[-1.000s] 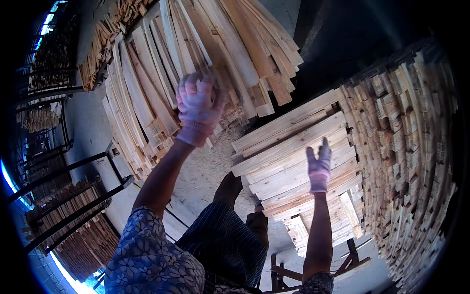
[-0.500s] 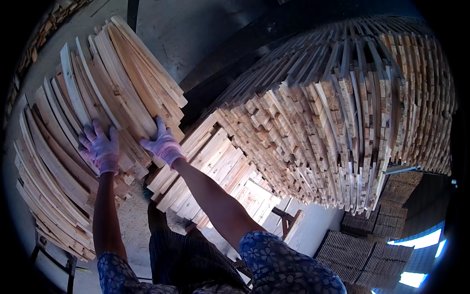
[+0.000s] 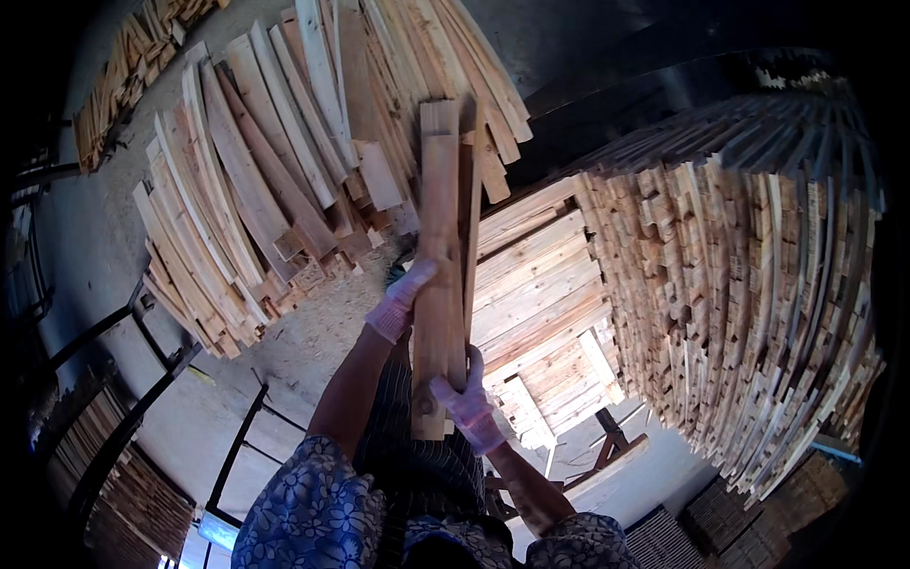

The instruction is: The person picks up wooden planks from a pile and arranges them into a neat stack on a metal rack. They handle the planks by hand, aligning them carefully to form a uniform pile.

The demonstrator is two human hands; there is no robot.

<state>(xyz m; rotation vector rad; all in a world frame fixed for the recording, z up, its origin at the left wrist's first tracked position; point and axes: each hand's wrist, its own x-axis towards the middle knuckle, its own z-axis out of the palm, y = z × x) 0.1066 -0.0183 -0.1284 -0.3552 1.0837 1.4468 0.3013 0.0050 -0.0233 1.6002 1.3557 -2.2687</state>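
A few long wooden boards [image 3: 439,218] are held together in front of my body, their far ends pointing toward the loose plank pile. My left hand [image 3: 403,302], in a pale pinkish work glove, grips their left side about midway, with its fingers partly hidden. Closer to me, my right hand [image 3: 469,403], gloved alike, clasps the right side near the lower end. A narrower strip [image 3: 473,209] stands along the right of the bundle. Beyond lies the pile of loose planks [image 3: 275,161], fanned out with uneven ends.
On the right rises a tall stack of boards [image 3: 701,284], end faces toward me. Pale planks [image 3: 536,275] lie flat beside it. Dark metal frames [image 3: 133,398] stand at the left, and more wood [image 3: 133,81] lies at the far left. Sawdust covers the floor [image 3: 318,327].
Both hands were spread on the loose planks. Now they hold several boards lifted off and drawn toward my body. The view has swung left, so the piles appear farther right.
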